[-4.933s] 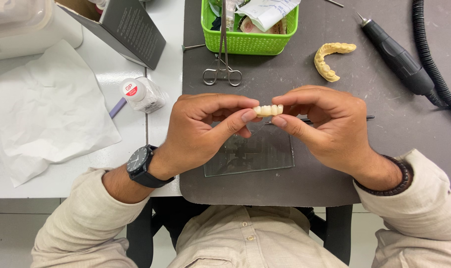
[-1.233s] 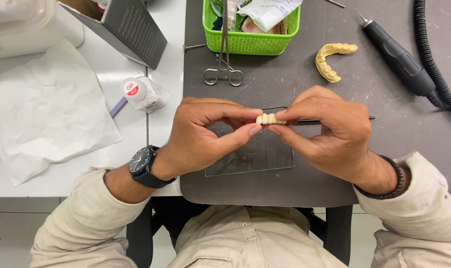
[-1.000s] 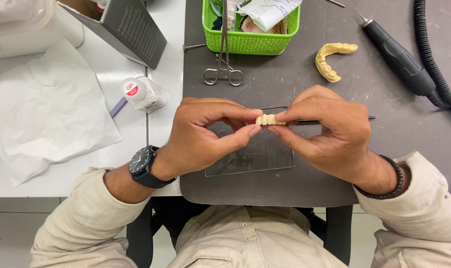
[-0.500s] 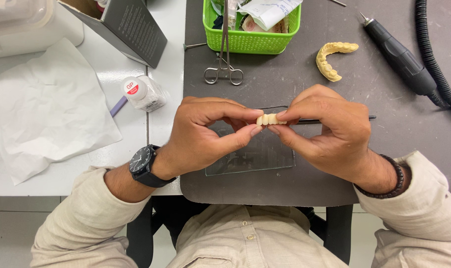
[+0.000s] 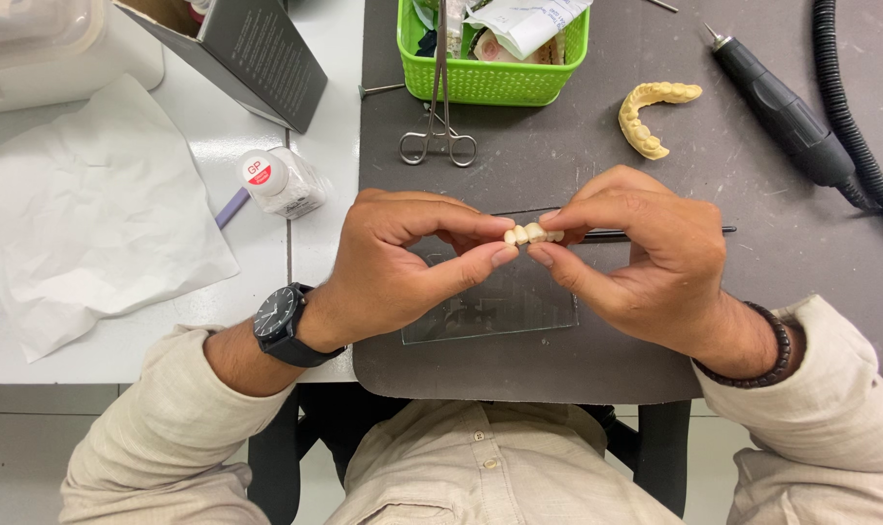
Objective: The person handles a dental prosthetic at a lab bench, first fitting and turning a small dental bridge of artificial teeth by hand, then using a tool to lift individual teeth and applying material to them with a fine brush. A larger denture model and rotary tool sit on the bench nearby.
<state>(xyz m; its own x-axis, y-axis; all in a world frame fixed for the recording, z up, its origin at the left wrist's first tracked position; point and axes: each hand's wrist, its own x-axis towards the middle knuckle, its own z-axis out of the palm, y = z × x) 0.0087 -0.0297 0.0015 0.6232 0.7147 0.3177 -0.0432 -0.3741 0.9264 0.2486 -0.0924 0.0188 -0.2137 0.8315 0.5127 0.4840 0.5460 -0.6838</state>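
So looking left to right: off on the white table point(image 5: 169, 331) there's a crumpled sheet of white paper point(image 5: 82, 243), and near the table's right edge a small clear jar with a white lid point(image 5: 278, 182) lies on its side. Untouched as far as we can see.

On the dark mat point(image 5: 753, 243) is where it's happening. Our left hand point(image 5: 403, 262) pinches one end of the small row of cream-coloured teeth point(image 5: 532, 233) between thumb and forefinger, and our right hand point(image 5: 646, 258) grips the other end the same way, with a thin dark tool point(image 5: 655, 232) tucked in under those fingers. The piece sits up in the air over the clear glass slab point(image 5: 500, 306) at the mat's near edge.

What changed? Honestly not much. A few seconds back the row showed longer between our fingertips and sat a bit higher; since then both hands have closed in so less of it shows, and over the last second it's basically been held steady. Reads to us like fine fiddling or checking the piece, not moving on.

Along the far edge: green basket point(image 5: 490, 83), steel forceps point(image 5: 440, 136), a yellowish jaw cast point(image 5: 646, 122), and the black handpiece point(image 5: 772, 97) by the right side, all staying put.
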